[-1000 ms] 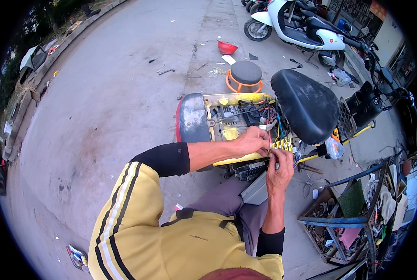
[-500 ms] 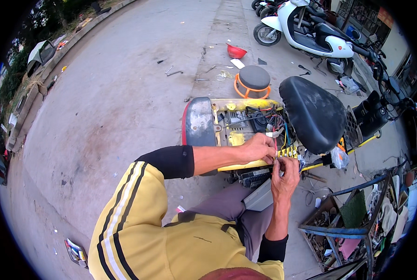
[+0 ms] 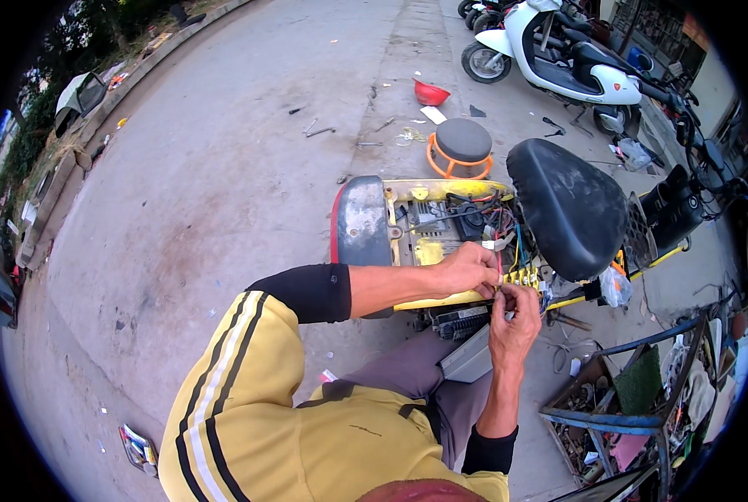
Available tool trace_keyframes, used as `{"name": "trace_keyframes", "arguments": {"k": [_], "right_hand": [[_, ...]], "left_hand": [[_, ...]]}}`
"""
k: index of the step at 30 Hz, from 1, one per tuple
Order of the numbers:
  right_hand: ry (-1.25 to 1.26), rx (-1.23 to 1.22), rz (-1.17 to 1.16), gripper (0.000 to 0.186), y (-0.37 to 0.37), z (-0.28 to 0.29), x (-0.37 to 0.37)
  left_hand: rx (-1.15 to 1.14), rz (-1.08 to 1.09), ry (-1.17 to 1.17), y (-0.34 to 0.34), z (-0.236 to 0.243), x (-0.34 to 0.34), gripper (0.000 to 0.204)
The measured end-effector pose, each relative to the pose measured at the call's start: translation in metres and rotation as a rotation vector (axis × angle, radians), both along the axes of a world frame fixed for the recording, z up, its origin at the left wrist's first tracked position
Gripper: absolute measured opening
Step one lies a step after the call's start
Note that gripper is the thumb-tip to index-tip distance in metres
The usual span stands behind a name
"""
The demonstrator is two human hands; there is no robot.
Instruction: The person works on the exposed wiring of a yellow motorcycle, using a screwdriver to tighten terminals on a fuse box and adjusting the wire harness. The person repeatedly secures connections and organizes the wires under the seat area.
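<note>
An electric scooter with a yellow frame (image 3: 458, 190) lies in front of me, its inner compartment uncovered. My left hand (image 3: 468, 269) reaches over the near frame rail, its fingers pinched on a thin red wire (image 3: 499, 266). Close against it, my right hand (image 3: 514, 322) is closed too, thumb and fingertips together by the wire's lower end; what lies between them is too small to make out. Beside the fingers is a yellow row of coils or terminals (image 3: 523, 277). Bundled wires (image 3: 499, 219) and a finned metal box (image 3: 428, 216) fill the compartment. The black seat (image 3: 566, 209) stands tipped up to the right.
Beyond the scooter stands a round stool (image 3: 463, 140) with an orange frame. A red helmet-like bowl (image 3: 431, 92) and wrenches (image 3: 320, 131) lie on the pavement. Lower right is a metal-framed cart (image 3: 600, 417) full of parts. A white scooter (image 3: 508, 42) is parked farther off.
The whole scene has shifted slightly to the right in the picture. Both hands keep their pinched pose at the same spot by the red wire.
</note>
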State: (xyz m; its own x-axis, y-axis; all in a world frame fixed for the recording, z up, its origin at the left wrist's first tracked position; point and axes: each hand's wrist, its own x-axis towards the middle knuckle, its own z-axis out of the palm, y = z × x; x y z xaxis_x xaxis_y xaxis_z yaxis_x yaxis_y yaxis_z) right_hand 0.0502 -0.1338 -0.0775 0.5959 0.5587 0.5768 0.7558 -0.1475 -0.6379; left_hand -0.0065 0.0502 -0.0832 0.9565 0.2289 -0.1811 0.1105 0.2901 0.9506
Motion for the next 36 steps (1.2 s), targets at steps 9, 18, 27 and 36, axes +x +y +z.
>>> {"name": "trace_keyframes", "arguments": {"k": [9,18,27,36], "right_hand": [[0.004,-0.033,-0.092,0.017,0.0,0.005,-0.007],[-0.019,-0.05,-0.115,0.014,0.001,0.005,-0.007],[-0.081,-0.061,-0.054,0.018,0.0,0.002,-0.004],[-0.239,-0.036,-0.104,0.018,0.002,-0.003,-0.007]], "left_hand": [[0.013,-0.005,0.011,0.0,-0.001,0.001,0.011],[0.01,-0.006,0.01,0.0,0.001,0.002,0.011],[-0.004,0.001,0.014,0.0,0.0,0.001,0.011],[-0.007,-0.006,0.001,0.001,-0.003,0.001,0.011]]}}
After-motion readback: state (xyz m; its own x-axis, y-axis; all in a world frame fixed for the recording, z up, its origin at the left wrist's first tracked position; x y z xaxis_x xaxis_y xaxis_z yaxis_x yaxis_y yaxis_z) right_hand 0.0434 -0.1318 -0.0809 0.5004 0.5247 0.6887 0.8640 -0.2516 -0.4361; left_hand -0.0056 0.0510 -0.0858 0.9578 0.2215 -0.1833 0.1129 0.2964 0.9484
